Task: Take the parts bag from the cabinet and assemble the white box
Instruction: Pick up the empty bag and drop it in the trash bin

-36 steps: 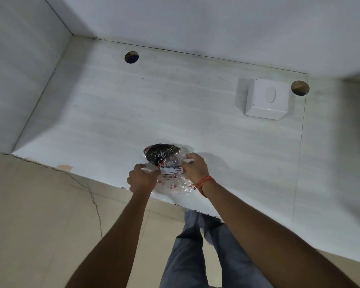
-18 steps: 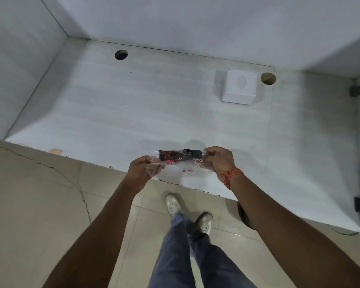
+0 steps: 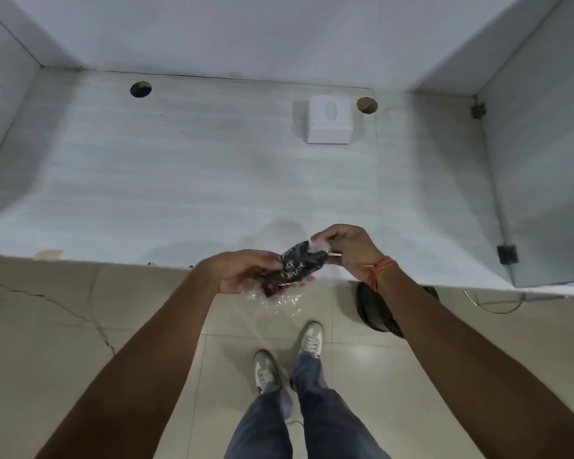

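Observation:
A clear plastic parts bag (image 3: 295,270) with dark contents and red print hangs between both hands at the front edge of the white counter (image 3: 179,180). My left hand (image 3: 242,271) cups it from below on the left. My right hand (image 3: 348,248) pinches its upper right corner. A loose crumpled tail of clear plastic hangs below the bag. The white box (image 3: 328,119), with an oval opening on top, stands far back on the counter, well apart from both hands.
Two round holes (image 3: 141,89) (image 3: 367,105) pierce the counter near the back wall. A side panel with dark hinges (image 3: 507,254) rises at the right. Below are beige floor tiles, a dark round object (image 3: 375,309) under the counter edge, and my legs and shoes.
The view has tilted down and pulled back. Both hands have brought the bag from the counter surface to its front edge, and the bag now tilts with its right end raised.

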The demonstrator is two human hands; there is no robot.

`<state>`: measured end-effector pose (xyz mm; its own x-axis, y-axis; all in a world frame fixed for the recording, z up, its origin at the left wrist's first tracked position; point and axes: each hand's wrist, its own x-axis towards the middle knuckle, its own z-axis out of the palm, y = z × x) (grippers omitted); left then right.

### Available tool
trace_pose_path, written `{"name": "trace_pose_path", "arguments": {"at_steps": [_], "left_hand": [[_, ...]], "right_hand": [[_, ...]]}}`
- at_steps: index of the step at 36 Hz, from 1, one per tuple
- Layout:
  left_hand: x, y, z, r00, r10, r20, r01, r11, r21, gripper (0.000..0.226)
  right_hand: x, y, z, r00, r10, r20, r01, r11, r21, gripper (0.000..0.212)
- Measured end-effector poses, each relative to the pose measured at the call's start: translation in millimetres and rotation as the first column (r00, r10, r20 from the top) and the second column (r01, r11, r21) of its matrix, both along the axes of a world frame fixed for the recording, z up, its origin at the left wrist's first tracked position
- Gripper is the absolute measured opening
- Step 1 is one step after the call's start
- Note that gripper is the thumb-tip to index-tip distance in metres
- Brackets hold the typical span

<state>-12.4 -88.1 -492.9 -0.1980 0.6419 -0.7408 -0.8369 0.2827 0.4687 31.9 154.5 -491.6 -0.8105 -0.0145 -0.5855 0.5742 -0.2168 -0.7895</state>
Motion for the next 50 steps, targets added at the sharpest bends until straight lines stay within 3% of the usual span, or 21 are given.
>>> {"name": "trace_pose_path", "arguments": {"at_steps": [2,5,7,9,11,13,16,18,22,28,32,38,46,48,50], "left_hand": [[9,12,-2,0.998,-0.015,-0.056,0.012,0.999,-0.041,0.037],[19,29,-8,0.984,0.125,-0.123,-0.134,0.988,-0.074,0.028],[26,42,-12,0.955,0.251,-0.16,-0.266,0.961,-0.082,0.026],[38,57,-15,0.931,0.317,-0.184,-0.338,0.936,-0.098,0.027],[50,72,-17,0.923,0.306,-0.235,-0.338,0.934,-0.111,0.033],[60,87,-19,0.917,0.248,-0.313,-0.303,0.942,-0.142,0.037],[74,105,-24,0.922,0.173,-0.348,-0.242,0.956,-0.165,0.038],[85,116,-27,0.942,0.129,-0.31,-0.184,0.97,-0.156,0.037],[100,129,-32,0.966,0.116,-0.231,-0.143,0.984,-0.104,0.038],[129,174,-44,0.977,0.14,-0.16,-0.17,0.965,-0.198,0.036],[147,204,-55,0.981,0.193,-0.001,-0.187,0.952,-0.24,0.021],[176,242,-79,0.973,0.146,0.179,-0.087,0.949,-0.302,0.026],[193,283,-116,0.92,0.119,0.373,-0.009,0.959,-0.285,0.024],[192,289,-126,0.914,0.092,0.396,0.028,0.957,-0.287,0.027],[192,299,-140,0.909,0.041,0.415,0.086,0.955,-0.283,0.03]], "right_hand": [[14,3,4,0.997,-0.079,0.014,0.079,0.997,0.0,0.014],[35,9,8,0.923,-0.37,0.106,0.376,0.926,-0.043,0.013],[50,12,6,0.854,-0.483,0.193,0.491,0.871,0.012,0.032],[72,13,2,0.845,-0.467,0.259,0.478,0.878,0.024,0.056],[91,6,-1,0.869,-0.409,0.279,0.431,0.902,-0.018,0.06],[103,2,-4,0.883,-0.408,0.232,0.417,0.909,0.013,0.055],[115,3,-5,0.837,-0.529,0.136,0.523,0.848,0.08,0.042],[129,13,-6,0.807,-0.583,0.097,0.569,0.811,0.14,0.031],[157,35,-8,0.834,-0.551,0.02,0.527,0.806,0.268,0.032],[202,72,-26,0.776,-0.631,0.005,0.631,0.776,0.012,0.037],[238,106,-42,0.822,-0.57,0.005,0.567,0.816,-0.111,0.03],[278,144,-46,0.94,-0.3,-0.16,0.309,0.951,0.032,0.073],[303,173,-59,0.975,-0.1,-0.197,0.101,0.995,-0.004,0.093],[306,173,-68,0.975,-0.085,-0.205,0.109,0.988,0.107,0.089],[304,170,-85,0.948,-0.159,-0.277,0.252,0.906,0.34,0.065]]}}
